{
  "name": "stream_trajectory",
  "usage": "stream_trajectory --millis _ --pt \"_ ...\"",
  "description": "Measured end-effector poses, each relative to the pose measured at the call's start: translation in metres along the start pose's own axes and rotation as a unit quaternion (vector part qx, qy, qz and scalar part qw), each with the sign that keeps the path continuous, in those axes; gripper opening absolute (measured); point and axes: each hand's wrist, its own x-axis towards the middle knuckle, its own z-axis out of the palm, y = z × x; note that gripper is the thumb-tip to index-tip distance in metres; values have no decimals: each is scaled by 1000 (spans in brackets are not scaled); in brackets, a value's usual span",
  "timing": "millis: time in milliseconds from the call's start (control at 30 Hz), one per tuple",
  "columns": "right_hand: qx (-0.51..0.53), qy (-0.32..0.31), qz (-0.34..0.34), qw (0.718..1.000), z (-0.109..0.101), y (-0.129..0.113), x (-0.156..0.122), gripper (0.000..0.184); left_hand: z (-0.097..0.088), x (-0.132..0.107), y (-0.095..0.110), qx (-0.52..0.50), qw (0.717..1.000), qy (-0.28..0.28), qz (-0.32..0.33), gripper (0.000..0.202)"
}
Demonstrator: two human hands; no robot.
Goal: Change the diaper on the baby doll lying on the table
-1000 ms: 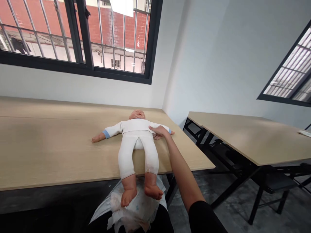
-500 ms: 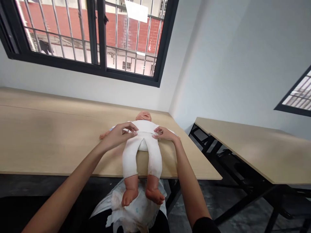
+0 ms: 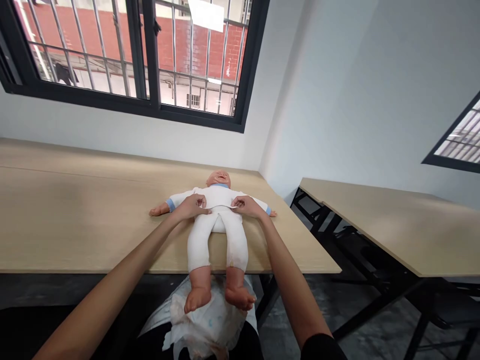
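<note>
One crumpled, brown-stained white bundle on dark-clothed lap. Past it, white-clad pinkish plastic baby doll, face-up on pale wood-topped table, feet overhanging. Left hand and right hand, fingers pinched on white shirt's hem. Behind, dark-framed barred window.

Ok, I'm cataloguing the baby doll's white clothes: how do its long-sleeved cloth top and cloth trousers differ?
The white long-sleeved cloth top has blue cuffs and a blue collar; the white cloth trousers show no blue. The top's sleeves stretch sideways; the trousers' legs run lengthwise, ending above bare feet. The trousers carry a small brownish mark near one hem; none shows on the top. Both are chiefly white, worn by the baby doll.
</note>
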Motion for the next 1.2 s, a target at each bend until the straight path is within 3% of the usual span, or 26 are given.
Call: stream_trajectory --millis 200,333,567,733,1000,1200 --pt "80 50 18 995 -2 -13 -2 16 -3 -3 -4 -32 999 -20 18 44" --pt "132 107 17 985 -8 -17 -4 20 -7 -4 -13 -68 997 21 14 32" --pt "186 120 2 975 -9 -25 -7 33 -7 -5 -19 -42 997 59 14 22" --pt "176 137 29 974 -4 -22 -5 38 -10 -11 0 -79 993 83 30 19" --pt "50 65 -44 996 28 -37 -1 32 5 -11 20 -47 987 92 123 21" --pt "26 83 -59 994 38 -34 4 27 9 -14 27 -122 984 85 101 22"
